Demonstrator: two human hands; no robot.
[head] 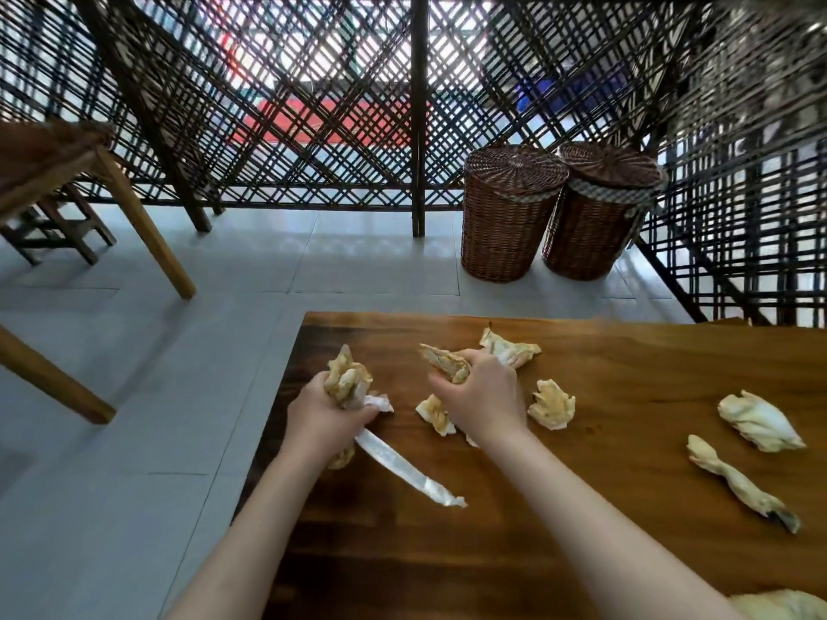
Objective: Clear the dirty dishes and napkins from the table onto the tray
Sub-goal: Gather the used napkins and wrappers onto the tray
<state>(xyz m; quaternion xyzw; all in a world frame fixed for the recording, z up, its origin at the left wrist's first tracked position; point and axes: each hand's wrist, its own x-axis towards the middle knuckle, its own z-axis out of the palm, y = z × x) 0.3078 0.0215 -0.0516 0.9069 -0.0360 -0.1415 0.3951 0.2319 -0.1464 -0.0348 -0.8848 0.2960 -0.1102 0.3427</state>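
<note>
While both hands are already full, these are the lines I go by from my remote seat:

Left hand: my left hand (324, 411) has its fingers curled tight round a wad of stained napkins (347, 380) at the table's left edge; a white twisted strip (409, 472) trails from that fist toward me across the wood.

Right hand: my right hand (481, 396) is fisted on another crumpled napkin (443, 362), its stained end poking out to the left of the knuckles.

Nearest loose pieces: one napkin (510, 349) lies just beyond the right fist, one (436, 413) is half under it on the near-left side, and one (552, 409) sits just to its right.

Farther pieces: a crumpled wad (758, 422) and a long twisted one (740, 483) lie well apart to the right; the twist's long axis runs from far-left to near-right.

Which hand is nearer: the right, for every loose piece.

Table: wooden table (626, 351), bare of dishes in what I can see.

Tray: not in view, so I cannot tell which way the load must travel.

Judgement: both grips look near full; I reckon unloading comes before more gathering, and the trailing strip could slip free.
</note>
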